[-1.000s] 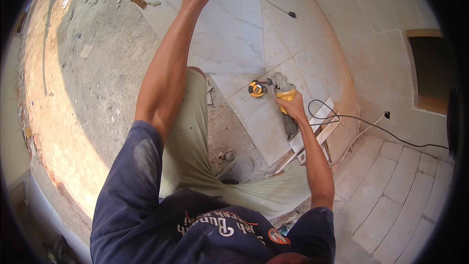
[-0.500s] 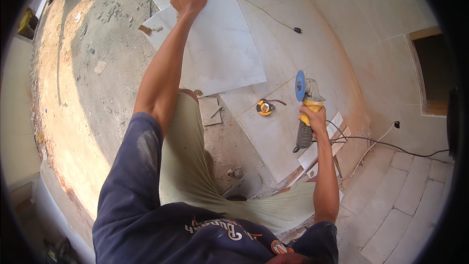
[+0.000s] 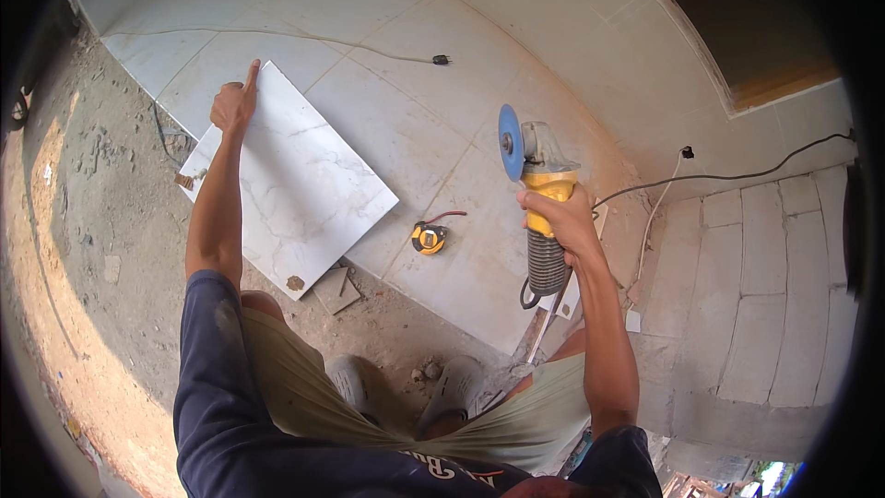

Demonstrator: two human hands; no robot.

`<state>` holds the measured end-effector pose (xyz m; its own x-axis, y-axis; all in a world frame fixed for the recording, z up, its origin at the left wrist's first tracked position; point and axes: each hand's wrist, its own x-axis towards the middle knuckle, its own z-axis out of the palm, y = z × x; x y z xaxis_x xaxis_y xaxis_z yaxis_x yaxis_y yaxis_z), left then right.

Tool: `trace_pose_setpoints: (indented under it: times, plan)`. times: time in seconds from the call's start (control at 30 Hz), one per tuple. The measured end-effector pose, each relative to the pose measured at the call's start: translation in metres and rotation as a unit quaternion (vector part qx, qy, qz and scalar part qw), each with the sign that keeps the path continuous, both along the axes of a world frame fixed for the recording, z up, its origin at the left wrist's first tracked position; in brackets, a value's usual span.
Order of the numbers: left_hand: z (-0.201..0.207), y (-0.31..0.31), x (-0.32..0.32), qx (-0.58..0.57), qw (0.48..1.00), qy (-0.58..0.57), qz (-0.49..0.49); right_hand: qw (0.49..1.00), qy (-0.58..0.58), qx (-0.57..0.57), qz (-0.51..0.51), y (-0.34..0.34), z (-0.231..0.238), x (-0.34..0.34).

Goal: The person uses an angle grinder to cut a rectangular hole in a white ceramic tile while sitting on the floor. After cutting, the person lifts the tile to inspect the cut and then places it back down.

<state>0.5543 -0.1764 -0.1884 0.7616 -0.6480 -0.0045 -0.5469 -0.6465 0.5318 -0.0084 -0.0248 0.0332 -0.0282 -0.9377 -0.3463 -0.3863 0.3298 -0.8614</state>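
My right hand [image 3: 560, 221] is wrapped round the yellow and grey body of an angle grinder [image 3: 550, 186], held above the floor with its blue disc [image 3: 510, 142] pointing up. The disc's edge is crisp in the picture. At the far left edge of a white marbled tile [image 3: 293, 184], my left hand [image 3: 234, 107] has its fingers curled over the edge and one digit stretched along it. The tile lies at an angle, partly over the tiled floor. A yellow and black tape measure [image 3: 429, 238] rests between tile and grinder.
A thin cable with a black plug [image 3: 441, 60] crosses the tiled floor [image 3: 406, 138]. The grinder's dark cord [image 3: 728, 183] runs right along the wall. A small broken tile piece [image 3: 337, 291] lies near my shoes [image 3: 452, 389]. Rough cement ground [image 3: 101, 212] is at left; a dark wall opening [image 3: 751, 23] is at right.
The whole view has swung, so tile and tape measure sit further left. My right hand has lifted the grinder away from the tape measure. My left hand stays at the tile's edge.
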Motion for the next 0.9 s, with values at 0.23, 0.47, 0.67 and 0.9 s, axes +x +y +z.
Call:
trace_pose_setpoints:
  times: [0.23, 0.47, 0.67, 0.9]
  plan:
    - [-0.046, -0.020, -0.017, 0.015, 0.998, 0.051, -0.034, 0.998, 0.016, 0.005, -0.052, -0.002, -0.028, 0.003]
    - [-0.070, -0.023, -0.025, 0.013, 0.998, 0.023, -0.055, 0.995, -0.029, 0.060, -0.071, -0.005, -0.029, -0.005]
    - [-0.079, -0.023, -0.039, -0.002, 0.992, -0.060, -0.107, 0.984, -0.125, 0.073, -0.106, -0.010, -0.040, -0.026]
    - [-0.078, -0.014, -0.054, 0.010, 0.984, -0.134, -0.118, 0.964, -0.219, 0.074, -0.128, -0.011, -0.042, -0.036]
